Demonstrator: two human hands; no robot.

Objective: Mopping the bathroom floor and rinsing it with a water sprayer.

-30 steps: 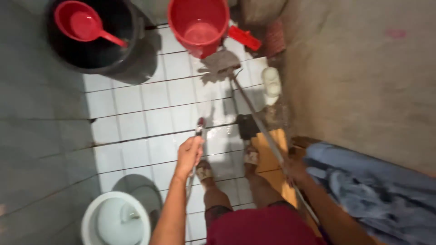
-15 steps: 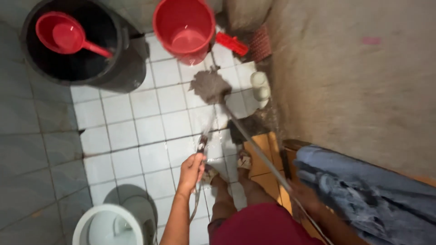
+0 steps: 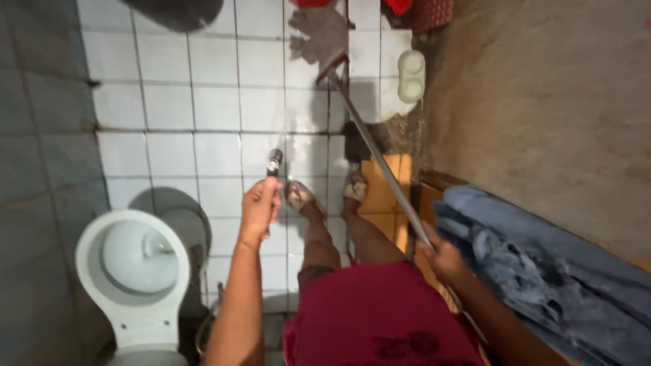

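My left hand [image 3: 260, 207] is closed around a small dark spray nozzle with a metal tip [image 3: 274, 163], and the tip points forward over the white square floor tiles [image 3: 169, 108]. The tiles in front of the nozzle look wet and shiny. At the far left, below my left arm, stands a white ceramic toilet bowl with an open seat [image 3: 132, 271], and beside it the wall is covered with grey-blue tiles [image 3: 41, 135].

Just right of my left hand are my two feet in pale sandals [image 3: 325, 193], standing on the white tiles, and I wear dark red shorts [image 3: 380, 318].

My right hand [image 3: 444, 257] is closed around the long thin metal handle of a floor scraper [image 3: 380, 163]. The handle goes diagonally up and to the left, and its flat head [image 3: 332, 64] rests on the tiles near the top of the view. Near the head, to its right, lies a small white oval plastic object [image 3: 411, 74] by a rough grey cement wall [image 3: 542, 102]. Between my feet and the wall there is an orange wooden board [image 3: 380, 179]. At the far right, a heap of blue cloth [image 3: 542, 278] lies beside my right arm.
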